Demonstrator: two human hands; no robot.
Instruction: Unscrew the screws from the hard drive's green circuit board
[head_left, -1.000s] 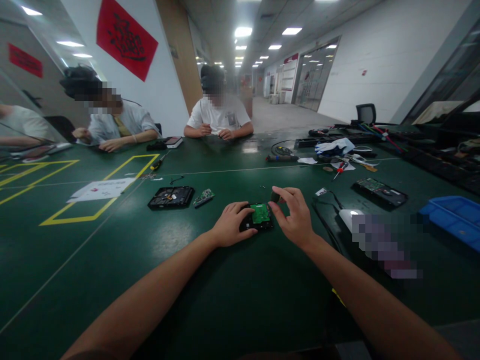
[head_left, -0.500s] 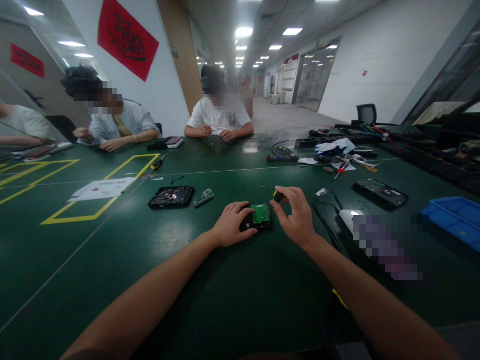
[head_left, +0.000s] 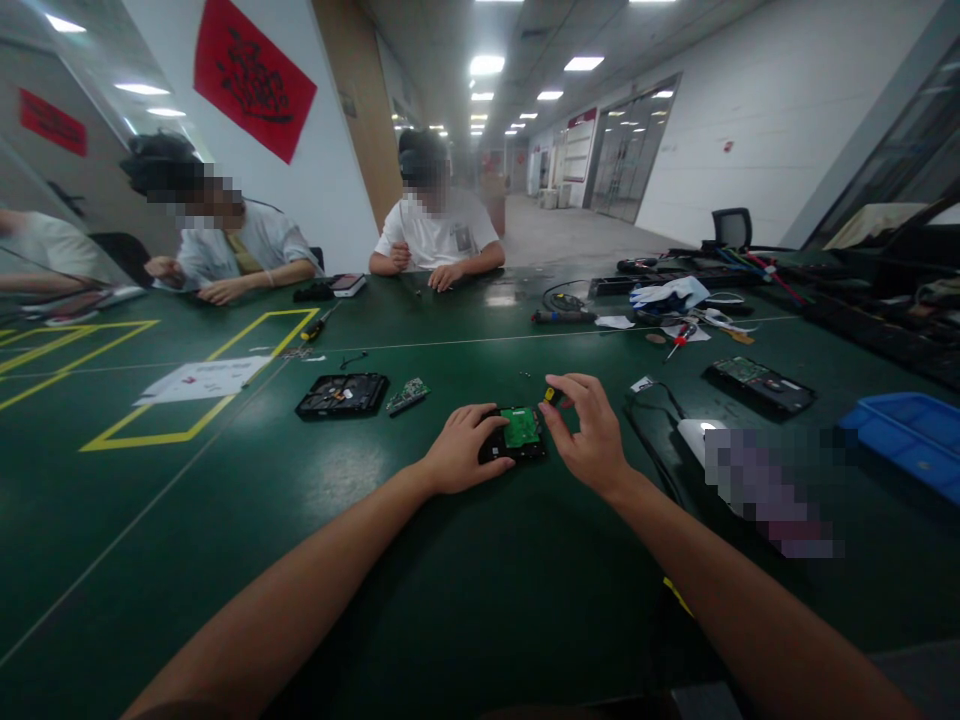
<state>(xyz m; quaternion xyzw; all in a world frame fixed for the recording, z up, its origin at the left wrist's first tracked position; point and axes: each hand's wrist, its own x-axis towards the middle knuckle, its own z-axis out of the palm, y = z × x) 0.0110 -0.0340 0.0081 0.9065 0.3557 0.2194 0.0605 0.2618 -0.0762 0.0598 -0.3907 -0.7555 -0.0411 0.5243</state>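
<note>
A hard drive [head_left: 521,432] lies on the green table with its green circuit board facing up. My left hand [head_left: 465,450] grips it from the left, fingers over the far side and thumb along the near edge. Just past the drive's right edge, my right hand [head_left: 589,425] pinches a small screwdriver [head_left: 553,394] by its black and yellow handle. The shaft and tip are too small to make out. Behind the drive a few tiny screws [head_left: 525,374] lie on the table.
An opened drive [head_left: 343,395] and a loose circuit board [head_left: 409,396] sit to the left. On the right are another drive [head_left: 759,387], a blue tray [head_left: 911,440], a cable [head_left: 652,450] and a red screwdriver [head_left: 681,342]. Two co-workers sit across the table, another person far left.
The screwdriver handle has turned slightly between my right fingers, showing more yellow. My left hand and the drive stay put. The co-worker opposite has moved their hands apart.
</note>
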